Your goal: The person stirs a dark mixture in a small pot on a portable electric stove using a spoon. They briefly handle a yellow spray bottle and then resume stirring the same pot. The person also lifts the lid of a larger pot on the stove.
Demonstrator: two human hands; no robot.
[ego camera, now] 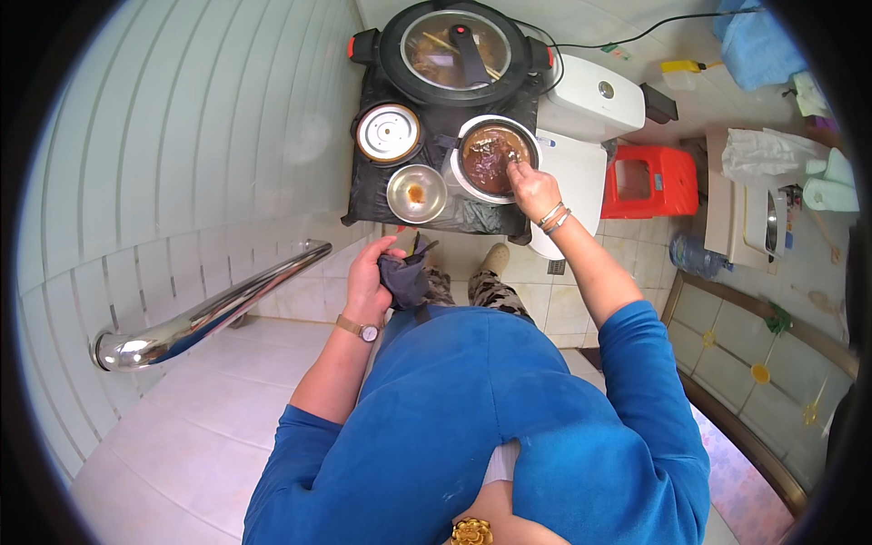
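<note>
My right hand point(535, 191) reaches over the near right side of a white rice cooker point(458, 178), fingers pinched together above dark brown liquid point(485, 153). A small shiny bit of a utensil point(512, 157) shows at the fingertips; its lower part is hidden in the liquid. My left hand point(370, 283) holds a bunched dark grey cloth point(405, 279) in front of my body, below the table's front edge. Left of the cooker stands a steel bowl point(430, 203) with a brown residue at its bottom. Behind the bowl is a round metal lid point(387, 131) with a brown rim.
A large black electric pot point(392, 75) with a glass lid stands at the back of the black-covered table point(436, 116). A white toilet point(572, 177) adjoins the table's right side, beside a red plastic stool point(671, 184). A metal grab bar point(218, 303) juts from the left wall.
</note>
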